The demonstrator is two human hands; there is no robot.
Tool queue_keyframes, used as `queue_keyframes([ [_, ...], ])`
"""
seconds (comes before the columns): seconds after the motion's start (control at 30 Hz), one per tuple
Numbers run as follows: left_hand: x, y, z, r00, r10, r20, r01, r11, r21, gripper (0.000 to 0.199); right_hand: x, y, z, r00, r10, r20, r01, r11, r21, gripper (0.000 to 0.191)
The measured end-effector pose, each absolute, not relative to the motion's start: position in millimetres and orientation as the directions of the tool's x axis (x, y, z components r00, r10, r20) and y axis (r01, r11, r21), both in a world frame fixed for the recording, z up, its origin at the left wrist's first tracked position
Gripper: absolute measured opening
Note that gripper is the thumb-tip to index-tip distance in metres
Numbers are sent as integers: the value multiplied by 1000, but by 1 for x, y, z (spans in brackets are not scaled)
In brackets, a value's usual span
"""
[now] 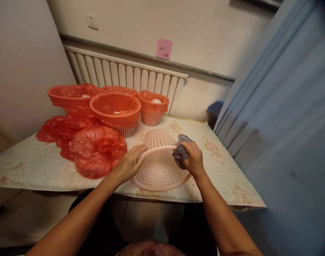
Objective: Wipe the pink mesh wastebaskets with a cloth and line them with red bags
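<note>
A pale pink perforated plastic wastebasket lies on its side on the table, its wide mouth facing me. My left hand grips the left of its rim, fingers on the outside and thumb near the edge. In my right hand is a bunched grey cloth, pressed against the right part of the rim. Part of the cloth is hidden under my fingers. Just left of my left hand sits a bundle of red plastic bags.
Several baskets lined with red bags stand at the back left, among them a front basket and a right one. A radiator is behind them. A blue curtain hangs along the right of the cloth-covered table.
</note>
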State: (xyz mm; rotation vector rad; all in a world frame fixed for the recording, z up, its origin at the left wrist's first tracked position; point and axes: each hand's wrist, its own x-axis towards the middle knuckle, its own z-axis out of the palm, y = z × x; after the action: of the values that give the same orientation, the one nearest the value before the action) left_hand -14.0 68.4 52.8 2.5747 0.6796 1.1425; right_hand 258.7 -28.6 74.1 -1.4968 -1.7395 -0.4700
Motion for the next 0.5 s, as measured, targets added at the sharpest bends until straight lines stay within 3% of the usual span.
queue_keyframes([
  [0.1, 3, 74, 56, 650, 471, 597, 274, -877, 394, 42, 246, -23, 95, -175, 703, 690, 963, 267, -27, 36],
  [0.23, 14, 86, 44, 659, 428, 618, 184, -889, 419, 49, 247, -22, 90, -185, 682, 707, 954, 299, -38, 41],
  [0.37, 15, 90, 32, 652, 412, 637, 133, -889, 439, 58, 272, -33, 60, -44, 634, 772, 928, 313, -204, 39],
  [0.5, 12, 87, 30, 630, 438, 641, 132, -875, 467, 60, 290, -51, 0, 378, 560, 737, 818, 170, -549, 42],
])
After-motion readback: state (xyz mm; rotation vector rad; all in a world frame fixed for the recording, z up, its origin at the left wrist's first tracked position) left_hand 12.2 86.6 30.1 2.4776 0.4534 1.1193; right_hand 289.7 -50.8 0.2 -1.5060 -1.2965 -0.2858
